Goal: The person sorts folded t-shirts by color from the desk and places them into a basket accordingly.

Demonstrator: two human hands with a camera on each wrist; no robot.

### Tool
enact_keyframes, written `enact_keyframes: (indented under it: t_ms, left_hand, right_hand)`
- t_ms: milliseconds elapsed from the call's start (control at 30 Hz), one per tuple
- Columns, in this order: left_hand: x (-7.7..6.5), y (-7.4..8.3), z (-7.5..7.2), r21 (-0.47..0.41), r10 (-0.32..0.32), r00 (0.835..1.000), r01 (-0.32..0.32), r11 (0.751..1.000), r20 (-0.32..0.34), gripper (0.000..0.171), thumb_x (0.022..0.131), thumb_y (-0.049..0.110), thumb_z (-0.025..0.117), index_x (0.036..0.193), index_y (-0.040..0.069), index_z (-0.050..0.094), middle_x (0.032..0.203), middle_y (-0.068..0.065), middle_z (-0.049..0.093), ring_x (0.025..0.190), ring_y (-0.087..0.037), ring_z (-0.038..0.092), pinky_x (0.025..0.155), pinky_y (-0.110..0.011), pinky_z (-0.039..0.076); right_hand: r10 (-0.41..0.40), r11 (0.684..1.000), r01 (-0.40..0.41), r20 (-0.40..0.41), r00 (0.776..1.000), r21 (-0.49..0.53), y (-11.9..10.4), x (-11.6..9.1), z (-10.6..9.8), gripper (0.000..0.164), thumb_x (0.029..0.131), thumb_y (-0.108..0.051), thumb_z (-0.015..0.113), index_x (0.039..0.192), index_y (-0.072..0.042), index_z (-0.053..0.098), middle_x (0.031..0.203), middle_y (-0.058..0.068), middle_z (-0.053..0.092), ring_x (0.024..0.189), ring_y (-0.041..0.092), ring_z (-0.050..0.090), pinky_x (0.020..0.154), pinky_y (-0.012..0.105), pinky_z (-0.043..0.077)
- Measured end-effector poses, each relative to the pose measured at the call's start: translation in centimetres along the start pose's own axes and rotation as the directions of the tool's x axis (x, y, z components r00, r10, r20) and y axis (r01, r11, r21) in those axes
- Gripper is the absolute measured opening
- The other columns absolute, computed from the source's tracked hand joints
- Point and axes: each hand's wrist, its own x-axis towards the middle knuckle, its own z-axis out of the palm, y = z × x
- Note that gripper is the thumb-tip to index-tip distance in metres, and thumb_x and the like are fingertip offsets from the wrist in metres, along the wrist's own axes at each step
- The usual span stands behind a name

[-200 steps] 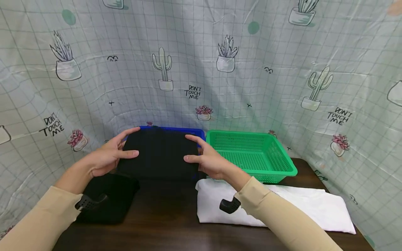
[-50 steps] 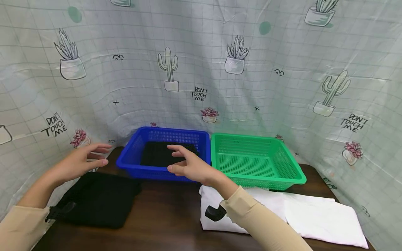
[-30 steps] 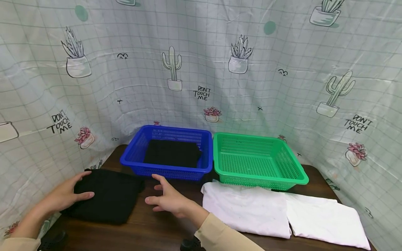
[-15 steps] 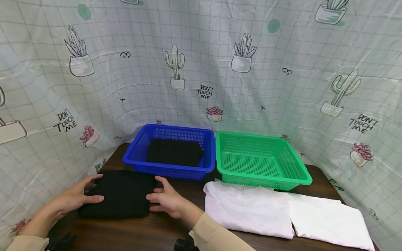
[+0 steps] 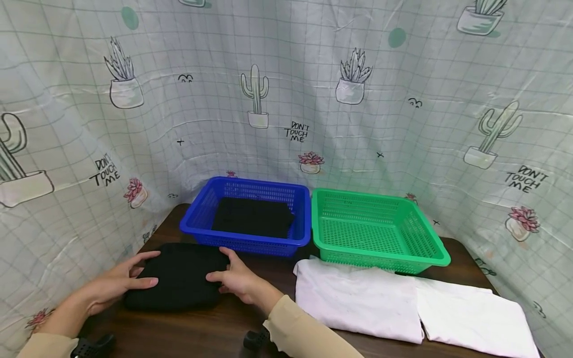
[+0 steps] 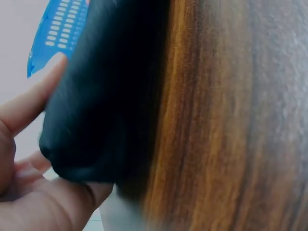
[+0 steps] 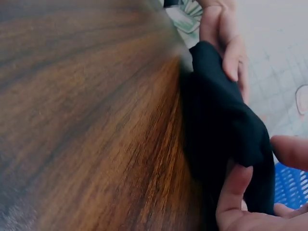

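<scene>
A folded black garment (image 5: 179, 278) lies at the left of the table, its near part seeming slightly raised. My left hand (image 5: 112, 287) grips its left side, thumb on top and some fingers hidden. On the opposite side my right hand (image 5: 240, 281) holds the right edge between thumb and fingers. In the left wrist view the thick folded edge of the black garment (image 6: 91, 110) sits between the thumb and fingers. The right wrist view shows both hands on the garment (image 7: 219, 110). A second folded black garment (image 5: 252, 218) lies inside the blue basket (image 5: 246, 240).
A green basket (image 5: 380, 256) stands right of the blue one, with nothing seen in it. Two folded white garments (image 5: 358, 301) lie side by side in front of it on the dark wooden table (image 5: 179, 338). A patterned curtain (image 5: 286, 89) hangs behind.
One black garment was carried into the blue basket and released. Both hands then moved to the other black garment at the left, gripped its sides, and shifted it slightly to the right.
</scene>
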Motion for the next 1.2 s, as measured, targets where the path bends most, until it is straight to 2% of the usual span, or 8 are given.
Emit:
enact_keyframes:
  t_ms: [100, 233, 400, 500, 700, 967, 1067, 1200]
  left_hand:
    - [0.1, -0.1, 0.2, -0.041, -0.004, 1.000, 0.005, 0.999, 0.017, 0.089, 0.107, 0.015, 0.065, 0.169, 0.003, 0.003, 0.166, -0.032, -0.033, 0.150, -0.064, -0.024, 0.111, -0.086, -0.003]
    - [0.1, -0.1, 0.4, -0.058, 0.021, 1.000, -0.021, 0.998, 0.002, 0.087, 0.106, 0.012, 0.067, 0.168, 0.003, 0.007, 0.168, -0.032, -0.028, 0.150, -0.064, -0.022, 0.112, -0.086, -0.003]
    - [-0.1, 0.1, 0.9, -0.076, 0.041, 0.999, -0.041, 0.996, -0.009, 0.086, 0.104, 0.011, 0.069, 0.168, 0.005, 0.012, 0.170, -0.031, -0.025, 0.151, -0.063, -0.022, 0.112, -0.085, -0.003]
    - [-0.2, 0.1, 1.2, -0.092, 0.032, 0.999, -0.032, 0.995, -0.004, 0.088, 0.103, 0.012, 0.070, 0.169, 0.007, 0.011, 0.169, -0.030, -0.028, 0.152, -0.061, -0.024, 0.111, -0.086, -0.005]
    - [-0.9, 0.2, 1.2, -0.101, 0.039, 0.999, -0.038, 0.994, 0.003, 0.086, 0.104, 0.012, 0.069, 0.169, 0.011, 0.013, 0.169, -0.028, -0.029, 0.152, -0.059, -0.027, 0.107, -0.089, -0.007]
    - [-2.5, 1.8, 1.3, -0.076, 0.091, 0.996, -0.090, 0.993, 0.010, 0.078, 0.106, 0.010, 0.065, 0.169, 0.024, 0.022, 0.172, -0.024, -0.026, 0.152, -0.060, -0.027, 0.106, -0.089, -0.003]
    - [-3.2, 3.0, 1.4, -0.049, 0.147, 0.989, -0.147, 0.988, -0.008, 0.078, 0.105, 0.007, 0.064, 0.169, 0.022, 0.023, 0.172, -0.024, -0.024, 0.152, -0.061, -0.025, 0.107, -0.088, -0.002]
    - [-3.9, 5.2, 1.9, -0.037, 0.205, 0.978, -0.206, 0.978, -0.036, 0.079, 0.104, 0.005, 0.065, 0.169, 0.021, 0.024, 0.173, -0.022, -0.022, 0.153, -0.060, -0.023, 0.108, -0.087, -0.003]
  right_hand:
    - [-0.002, 1.000, 0.001, -0.037, 0.999, -0.023, 0.1, 0.3, 0.2, 0.086, 0.093, 0.001, 0.076, 0.165, -0.015, 0.032, 0.151, 0.025, 0.049, 0.118, 0.030, 0.065, 0.108, 0.060, 0.050]
    - [-0.020, 0.995, 0.009, -0.111, 0.994, -0.101, 0.0, 0.3, 0.9, 0.086, 0.088, 0.000, 0.081, 0.161, -0.019, 0.040, 0.160, 0.022, 0.043, 0.139, 0.036, 0.051, 0.117, 0.059, 0.041]
    - [-0.083, 0.982, 0.052, -0.167, 0.982, -0.183, 0.3, 0.1, 1.0, 0.082, 0.087, 0.000, 0.083, 0.157, -0.022, 0.048, 0.161, 0.019, 0.044, 0.145, 0.039, 0.046, 0.117, 0.060, 0.041]
    - [-0.103, 0.984, 0.078, -0.153, 0.983, -0.160, 0.5, 0.0, 0.6, 0.079, 0.088, 0.003, 0.081, 0.156, -0.021, 0.049, 0.164, 0.022, 0.040, 0.151, 0.042, 0.039, 0.115, 0.060, 0.044]
    - [-0.082, 0.996, 0.078, -0.095, 0.992, -0.048, 0.5, -0.6, 0.6, 0.078, 0.090, 0.007, 0.078, 0.156, -0.022, 0.049, 0.166, 0.027, 0.033, 0.144, 0.042, 0.047, 0.105, 0.053, 0.054]
    - [-0.107, 0.994, 0.107, -0.043, 0.993, -0.004, -1.0, -3.1, 0.2, 0.078, 0.093, 0.004, 0.078, 0.158, -0.025, 0.047, 0.169, 0.024, 0.028, 0.157, 0.042, 0.029, 0.115, 0.060, 0.043]
    - [-0.133, 0.991, 0.133, -0.004, 0.991, 0.025, -2.2, -4.1, -0.2, 0.077, 0.095, 0.003, 0.075, 0.159, -0.025, 0.045, 0.163, 0.022, 0.039, 0.150, 0.039, 0.042, 0.114, 0.056, 0.047]
    - [-0.169, 0.984, 0.165, 0.049, 0.984, 0.072, -4.0, -5.4, -0.9, 0.076, 0.098, 0.005, 0.071, 0.161, -0.023, 0.040, 0.144, 0.015, 0.060, 0.122, 0.030, 0.068, 0.104, 0.047, 0.056]
